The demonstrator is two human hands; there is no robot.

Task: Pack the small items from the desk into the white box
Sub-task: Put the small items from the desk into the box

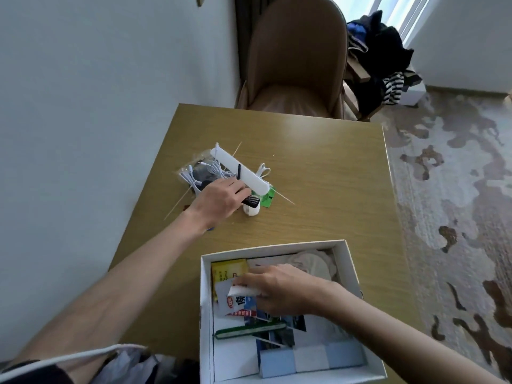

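**Lift the comb clear, seat the packet flat**

Our left hand [221,199] closes on the black comb [251,201], the white bar [238,171] just beyond our fingers; we should lift without snagging cables [199,173]. Our right hand [279,291] pinches a packet [238,300] inside the box [206,309]; press it flat.
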